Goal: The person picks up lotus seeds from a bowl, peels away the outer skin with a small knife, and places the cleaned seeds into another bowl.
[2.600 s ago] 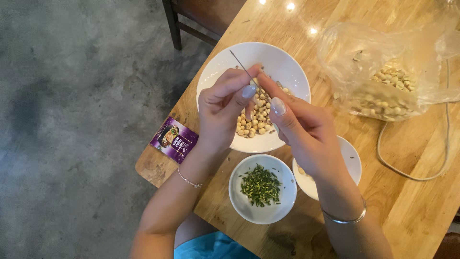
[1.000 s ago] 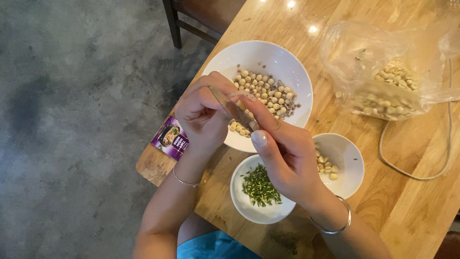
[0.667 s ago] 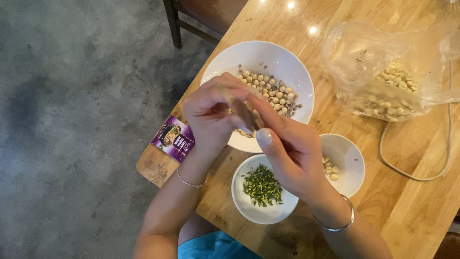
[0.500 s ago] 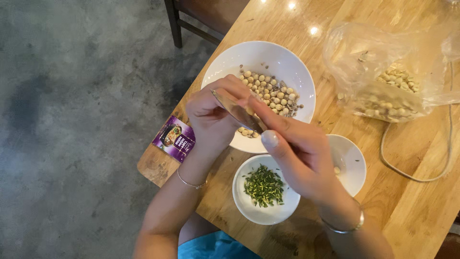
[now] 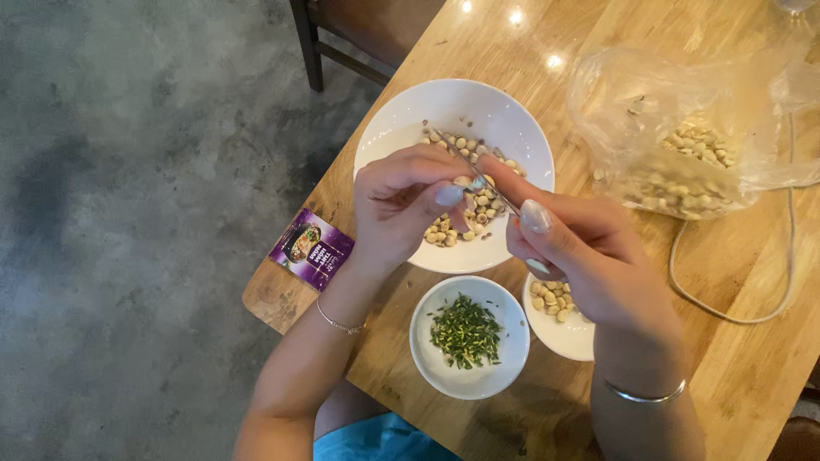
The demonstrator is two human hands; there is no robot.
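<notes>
A: What are the hands on?

B: The left hand [image 5: 401, 205] pinches one pale lotus seed [image 5: 464, 182] between thumb and fingertips, over the large white bowl [image 5: 401, 128]. The right hand [image 5: 589, 248] grips a thin metal pick [image 5: 478, 171], its shaft passing through the seed.

A: Materials?

B: Glossy ceramic bowls on a grained wooden table [image 5: 752, 376]. The large bowl holds round, matte, cream seeds. A smaller bowl [image 5: 427, 354] holds green slivers [image 5: 465, 331], fine and curled. A third small bowl [image 5: 568, 337] holds a few seeds. A crinkled clear plastic bag [image 5: 649, 102] holds more seeds.

A: Any packaging?

B: A small purple rectangular packet [image 5: 312, 249] lies at the table's left corner, beside the left wrist.

A: What's changed?

B: Half a second ago the hands were lower and closer together; now they've lifted over the seeds, and the third bowl shows more.
</notes>
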